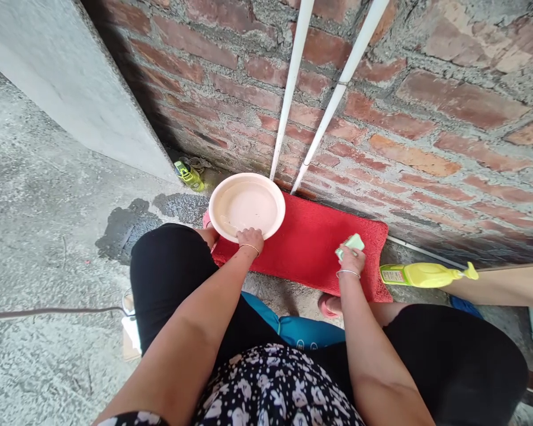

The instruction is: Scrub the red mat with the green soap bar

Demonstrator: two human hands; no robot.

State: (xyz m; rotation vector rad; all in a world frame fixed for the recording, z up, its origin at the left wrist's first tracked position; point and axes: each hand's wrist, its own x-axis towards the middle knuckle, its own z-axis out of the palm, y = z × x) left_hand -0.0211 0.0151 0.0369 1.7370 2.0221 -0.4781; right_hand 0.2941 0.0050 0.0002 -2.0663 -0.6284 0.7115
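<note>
A shallow pale pink basin [247,177] with water in it stands at the left end of a red mat [306,236]. My left hand [251,239] is closed over the basin's near rim, fingers on the inner side. Toward the mat's right end, my right hand [353,259] grips a pale green block [353,242], which looks like a soap bar or a sponge. The palm hides part of the block. Just past the right edge of the mat lies a yellow pump bottle [426,275], its nozzle pointing right.
A brick wall [244,94] with two white pipes [293,89] rises behind the mat. A green-yellow bottle [189,176] is by the wall at left, near a wet patch [127,228] on the concrete floor. A cable [53,312] runs across the left side.
</note>
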